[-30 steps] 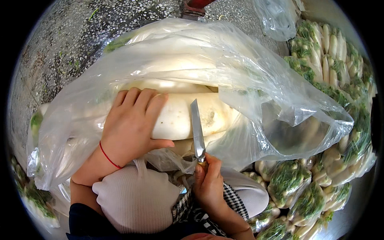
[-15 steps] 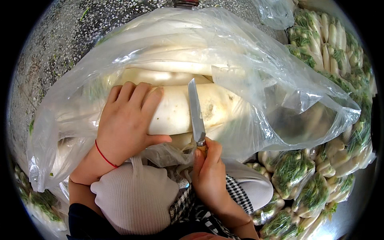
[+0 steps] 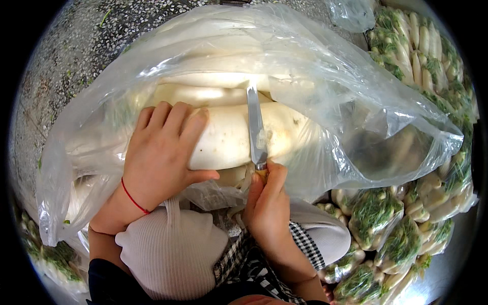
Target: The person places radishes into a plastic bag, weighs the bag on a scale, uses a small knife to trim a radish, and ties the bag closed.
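A thick white radish [image 3: 221, 142] lies crosswise in front of me, with a yellowish, blemished patch toward its right end. My left hand [image 3: 160, 145] grips its left part, fingers over the far side and thumb along the near side. In my right hand [image 3: 269, 206] is a knife [image 3: 255, 122], held by its wooden handle. Its blade points away from me and lies across the radish at the edge of the yellowish patch; a small pale wet bit clings to the blade. More white radishes [image 3: 203, 95] lie behind, inside a large clear plastic bag [image 3: 325, 56] opened around them.
Bagged white radishes with green leaves [image 3: 376, 213] are piled along the right side. Another leafy bundle [image 3: 58, 259] lies at the lower left. A crumpled clear bag [image 3: 351, 14] rests at the top on the speckled floor [image 3: 66, 66]. My covered knees [image 3: 168, 249] are close to the bag.
My right hand has moved the knife slightly right and away from me; its blade now reaches farther over the radish and shows a pale bit on it. My left hand has stayed in place.
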